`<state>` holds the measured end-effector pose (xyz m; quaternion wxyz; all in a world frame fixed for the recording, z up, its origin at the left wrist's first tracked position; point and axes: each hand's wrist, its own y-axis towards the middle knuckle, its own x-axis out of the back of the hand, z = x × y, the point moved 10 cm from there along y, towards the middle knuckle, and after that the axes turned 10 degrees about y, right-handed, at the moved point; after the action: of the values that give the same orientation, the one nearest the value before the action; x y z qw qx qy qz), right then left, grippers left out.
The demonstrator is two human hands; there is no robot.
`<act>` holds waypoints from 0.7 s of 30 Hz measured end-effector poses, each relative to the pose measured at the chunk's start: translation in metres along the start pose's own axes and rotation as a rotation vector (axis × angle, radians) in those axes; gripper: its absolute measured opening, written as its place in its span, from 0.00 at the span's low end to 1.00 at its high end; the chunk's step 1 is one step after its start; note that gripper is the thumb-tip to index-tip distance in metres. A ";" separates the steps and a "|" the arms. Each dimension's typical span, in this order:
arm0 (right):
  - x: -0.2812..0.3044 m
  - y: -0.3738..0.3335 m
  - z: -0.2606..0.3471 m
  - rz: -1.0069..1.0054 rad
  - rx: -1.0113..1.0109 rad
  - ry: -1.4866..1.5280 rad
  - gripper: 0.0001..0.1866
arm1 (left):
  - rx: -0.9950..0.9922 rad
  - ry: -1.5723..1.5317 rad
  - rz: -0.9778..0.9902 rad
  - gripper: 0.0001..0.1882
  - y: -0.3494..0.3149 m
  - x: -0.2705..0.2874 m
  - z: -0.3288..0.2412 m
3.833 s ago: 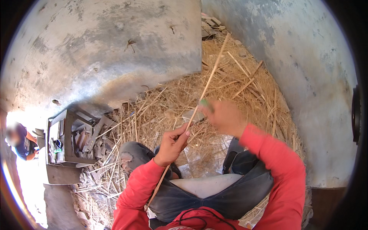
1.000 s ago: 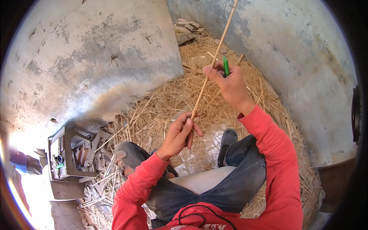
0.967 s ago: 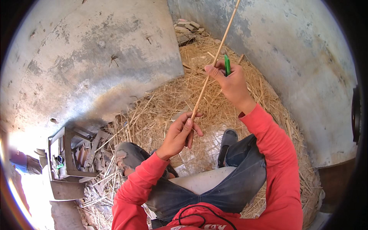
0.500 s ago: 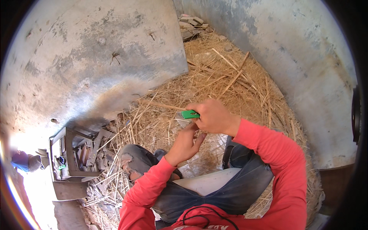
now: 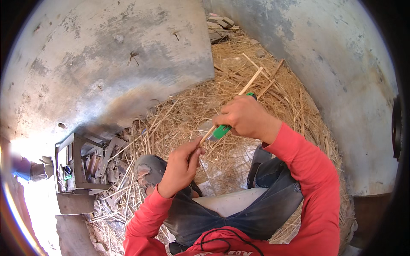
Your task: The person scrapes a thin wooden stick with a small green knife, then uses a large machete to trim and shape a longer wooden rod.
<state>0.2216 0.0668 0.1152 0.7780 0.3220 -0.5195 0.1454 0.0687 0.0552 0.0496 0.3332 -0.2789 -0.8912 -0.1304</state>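
A thin, pale wooden stick (image 5: 252, 80) runs slantwise between my hands, its far end pointing up and to the right. My left hand (image 5: 181, 164) is closed on the near end of the stick, fingers pinched together. Farther right, my right hand (image 5: 244, 118) is wrapped round a green utility knife (image 5: 221, 132). The knife's blade lies against or close beside the stick, near the left fingertips; whether it cuts in cannot be made out. Behind the right hand the stick continues past the fingers, and the knife's dark tail end shows there.
Straw and shavings (image 5: 188, 115) cover the floor, with longer sticks (image 5: 273, 79) lying beyond my hands. An overturned wooden frame (image 5: 76, 162) with scraps stands at the left. Grey walls rise at both sides. Bricks (image 5: 220, 25) are piled at the back. Someone's arm (image 5: 27, 167) shows at the far left.
The stick has swung from pointing left to pointing up and right. My left hand has moved left and down; my right hand has shifted slightly right, turning the knife to a slant.
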 end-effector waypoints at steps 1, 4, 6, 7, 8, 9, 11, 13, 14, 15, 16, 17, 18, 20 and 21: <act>0.001 -0.001 0.003 -0.027 0.016 0.004 0.05 | 0.075 -0.117 0.077 0.20 -0.006 -0.008 0.009; 0.007 -0.004 0.009 -0.152 0.001 -0.012 0.10 | 0.204 -0.433 0.236 0.20 -0.010 -0.021 0.009; 0.021 -0.006 0.007 -0.295 -0.085 -0.059 0.16 | 0.252 -0.605 0.231 0.20 -0.005 -0.022 0.006; 0.026 -0.006 0.000 -0.340 -0.188 0.028 0.13 | 0.273 -0.678 0.185 0.19 0.000 -0.021 0.007; 0.032 -0.008 -0.007 -0.384 -0.290 0.115 0.12 | 0.293 -0.751 0.138 0.19 0.005 -0.020 0.009; 0.039 -0.012 -0.014 -0.425 -0.393 0.191 0.14 | 0.279 -0.738 0.117 0.19 0.013 -0.019 0.008; 0.020 -0.017 -0.025 -0.282 -0.498 0.327 0.19 | 0.252 -0.712 0.073 0.19 0.029 -0.018 0.008; -0.003 -0.021 -0.030 -0.182 -0.540 0.420 0.24 | 0.222 -0.754 0.014 0.18 0.043 -0.023 0.011; -0.014 -0.021 -0.029 -0.155 -0.529 0.448 0.26 | 0.187 -0.767 0.000 0.18 0.049 -0.026 0.016; -0.024 -0.023 -0.027 -0.123 -0.525 0.477 0.28 | 0.157 -0.786 -0.009 0.18 0.054 -0.031 0.016; -0.029 -0.023 -0.023 -0.115 -0.505 0.469 0.28 | 0.173 -0.808 -0.017 0.14 0.055 -0.035 0.014; -0.034 -0.020 -0.018 -0.106 -0.485 0.462 0.28 | 0.136 -0.761 -0.033 0.13 0.058 -0.038 0.016; -0.039 -0.019 -0.016 -0.094 -0.468 0.458 0.29 | 0.106 -0.716 -0.048 0.13 0.060 -0.042 0.018; -0.045 -0.017 -0.037 -0.040 -0.544 0.353 0.29 | 0.116 -0.669 -0.071 0.12 0.058 -0.048 0.028; -0.047 -0.018 -0.048 -0.008 -0.588 0.304 0.29 | 0.133 -0.674 -0.048 0.12 0.054 -0.054 0.030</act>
<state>0.2464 0.0900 0.0543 0.9067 0.0604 -0.4162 0.0326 0.1180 0.0893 -0.0061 0.0344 -0.2628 -0.9641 0.0194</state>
